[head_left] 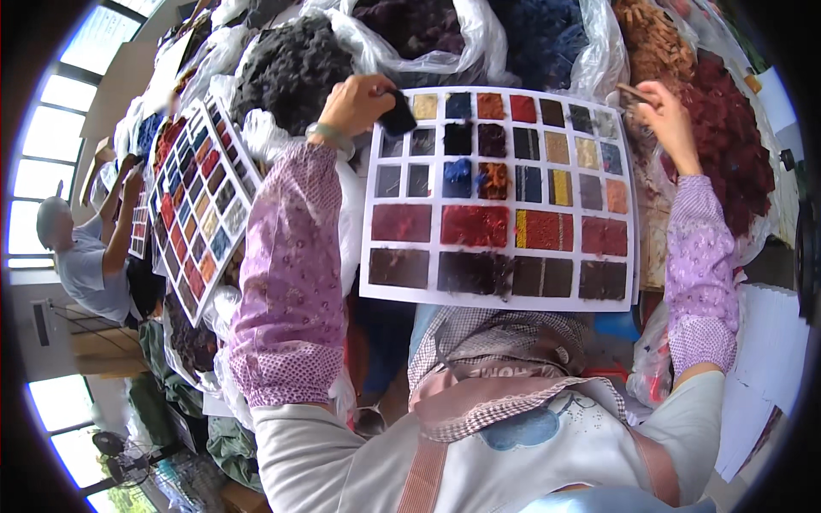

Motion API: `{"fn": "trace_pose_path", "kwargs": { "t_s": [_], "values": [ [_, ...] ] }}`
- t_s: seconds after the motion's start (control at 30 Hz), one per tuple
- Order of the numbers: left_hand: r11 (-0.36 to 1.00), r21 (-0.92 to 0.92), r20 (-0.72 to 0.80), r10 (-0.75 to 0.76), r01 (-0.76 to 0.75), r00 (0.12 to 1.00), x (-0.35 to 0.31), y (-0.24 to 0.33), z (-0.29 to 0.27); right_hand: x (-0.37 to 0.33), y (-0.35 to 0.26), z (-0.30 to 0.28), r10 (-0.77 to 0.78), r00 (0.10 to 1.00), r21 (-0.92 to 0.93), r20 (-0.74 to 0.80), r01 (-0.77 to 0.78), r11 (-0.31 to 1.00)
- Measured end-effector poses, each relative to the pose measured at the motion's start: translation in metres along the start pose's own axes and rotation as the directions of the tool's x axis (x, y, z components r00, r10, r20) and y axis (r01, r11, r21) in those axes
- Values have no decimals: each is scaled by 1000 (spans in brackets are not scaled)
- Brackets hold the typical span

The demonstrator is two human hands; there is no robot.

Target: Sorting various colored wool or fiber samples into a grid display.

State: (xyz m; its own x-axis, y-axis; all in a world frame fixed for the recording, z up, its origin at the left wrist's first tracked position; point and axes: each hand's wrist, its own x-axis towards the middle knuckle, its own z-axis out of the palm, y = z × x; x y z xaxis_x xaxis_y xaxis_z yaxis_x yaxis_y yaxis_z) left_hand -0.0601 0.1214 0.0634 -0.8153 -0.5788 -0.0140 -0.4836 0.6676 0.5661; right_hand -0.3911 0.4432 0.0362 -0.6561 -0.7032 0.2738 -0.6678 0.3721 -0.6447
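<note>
A white board (402, 294) with rows of coloured fabric swatches lies in front of me. At its upper left corner my left hand (357, 106) is closed on a small black fabric piece (397, 114). This piece hangs over the board's edge, beside a beige swatch (424, 106). Beyond the upper right corner, my right hand (669, 118) pinches a thin brown stick-like thing (634, 92); its exact kind is unclear. Tufts of blue fibre (459, 175) and orange fibre (493, 179) sit on two middle squares.
Plastic bags of loose fibre surround the board: dark grey (295, 64), blue (540, 43), orange (654, 38) and dark red (727, 128). More swatch boards (202, 209) stand tilted on the left. Past them, another person (94, 256) works. White sheets (757, 368) lie at the right.
</note>
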Motion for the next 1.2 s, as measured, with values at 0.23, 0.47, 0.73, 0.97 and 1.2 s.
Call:
{"fn": "trace_pose_path", "kwargs": {
  "t_s": [0.23,0.47,0.73,0.97,1.2],
  "values": [
    [997,-67,-32,-33,30,999,-55,-73,24,-46,-153,133,-633,752,13,186,642,767],
    [995,32,-277,104,-99,955,-14,-75,71,-21,-170,205,-565,791,55,234,570,820],
    [975,-215,-176,21,-59,984,-14,-82,77,-6,-163,237,-351,885,215,306,295,931],
    [855,-465,-36,-279,231,960,-26,-66,82,6,-166,246,-393,809,292,437,286,913],
    [842,412,-72,412,-349,908,-53,-86,91,-17,-171,254,-604,757,-42,250,631,774]
  ]
}}
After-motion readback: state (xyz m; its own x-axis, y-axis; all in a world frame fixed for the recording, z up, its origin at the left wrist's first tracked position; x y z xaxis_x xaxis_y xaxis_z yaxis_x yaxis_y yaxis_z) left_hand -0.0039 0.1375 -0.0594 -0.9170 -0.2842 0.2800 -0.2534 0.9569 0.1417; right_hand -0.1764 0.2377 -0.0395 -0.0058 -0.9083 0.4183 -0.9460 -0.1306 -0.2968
